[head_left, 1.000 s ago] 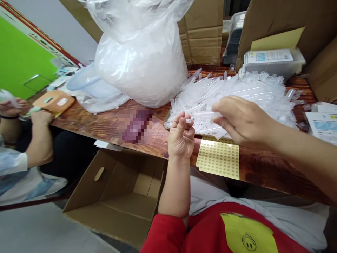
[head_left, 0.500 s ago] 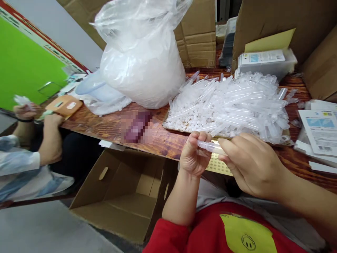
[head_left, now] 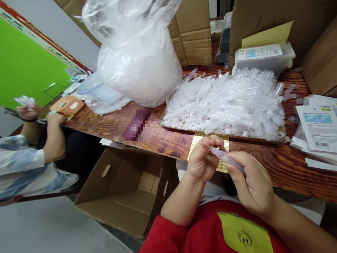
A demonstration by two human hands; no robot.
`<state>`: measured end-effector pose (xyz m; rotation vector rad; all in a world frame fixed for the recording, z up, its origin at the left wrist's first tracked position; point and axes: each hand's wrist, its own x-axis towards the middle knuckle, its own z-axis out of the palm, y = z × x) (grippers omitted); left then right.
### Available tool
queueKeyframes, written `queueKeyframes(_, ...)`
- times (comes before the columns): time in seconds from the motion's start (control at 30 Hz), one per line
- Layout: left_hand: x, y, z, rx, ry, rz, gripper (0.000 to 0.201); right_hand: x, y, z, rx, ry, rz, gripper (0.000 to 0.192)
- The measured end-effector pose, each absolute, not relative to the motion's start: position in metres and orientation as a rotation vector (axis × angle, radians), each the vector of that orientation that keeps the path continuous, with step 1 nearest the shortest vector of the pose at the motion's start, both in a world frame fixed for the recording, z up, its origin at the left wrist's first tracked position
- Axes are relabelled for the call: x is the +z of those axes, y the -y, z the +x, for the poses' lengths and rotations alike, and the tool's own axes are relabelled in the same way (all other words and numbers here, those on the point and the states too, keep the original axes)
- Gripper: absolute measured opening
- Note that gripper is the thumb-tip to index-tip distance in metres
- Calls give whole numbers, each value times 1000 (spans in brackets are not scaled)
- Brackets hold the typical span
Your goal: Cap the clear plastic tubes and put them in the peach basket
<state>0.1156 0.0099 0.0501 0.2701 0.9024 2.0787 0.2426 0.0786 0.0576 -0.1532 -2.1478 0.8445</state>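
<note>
A translucent plastic tube point(head_left: 226, 159) with a ribbed neck slants between my two hands, above the table's front edge. My right hand point(head_left: 252, 181) is closed around its body, thumb along the near side. My left hand point(head_left: 202, 160) is closed at the ribbed end, its fingertips curled over it; a tiny white bit shows there, too small to make out. Just beyond lies a shallow tray point(head_left: 184, 130) heaped with similar clear tubes point(head_left: 231, 102) and small white pieces. Under my hands is a yellow sheet of round stickers point(head_left: 194, 142).
A bulging clear bag point(head_left: 139, 66) stands behind a dark red, pixelated object point(head_left: 135, 124). Printed cards point(head_left: 317, 123) lie at right, with a bin of cards point(head_left: 263, 56) behind. Below the table edge sits an open cardboard box point(head_left: 126, 196). A co-worker's hands point(head_left: 56, 119) are at left.
Both hands have come slightly down and right, toward my body, with the tube now tilted more steeply. More of the sticker sheet shows. The view has shifted a little.
</note>
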Motion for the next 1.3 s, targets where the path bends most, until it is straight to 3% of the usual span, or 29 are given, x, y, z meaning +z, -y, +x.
queueKeyframes(0.2,44,-14,136,2184,-956,317,55,61,-73,254,862,2106,-281,31)
queueKeyframes(0.5,37,-14,151,2279,-972,339,40,61,-70,258,921,2051,-374,19)
queueKeyframes(0.63,34,-13,143,2331,-1167,524,28,53,-91,253,1363,1993,-426,8)
queueKeyframes(0.77,49,-4,117,2124,-1420,785,23,44,-106,242,2089,1570,-460,25)
queueKeyframes(0.87,67,9,76,1770,-1610,1090,23,38,-107,235,2289,1409,-467,29)
queueKeyframes(0.97,76,18,21,1479,-2300,1039,17,31,-108,234,2104,1504,-526,26)
queueKeyframes(1.03,75,17,-13,1042,-2833,839,14,26,-109,236,1942,1590,-531,24)
queueKeyframes(1.13,69,8,-45,479,-2951,682,14,22,-109,237,1715,1739,-502,18)
queueKeyframes(1.2,67,1,-53,355,-2939,666,13,22,-108,238,1552,1852,-475,13)
queueKeyframes(1.3,67,-5,-53,260,-2992,630,27,22,-106,238,1377,1976,-426,9)
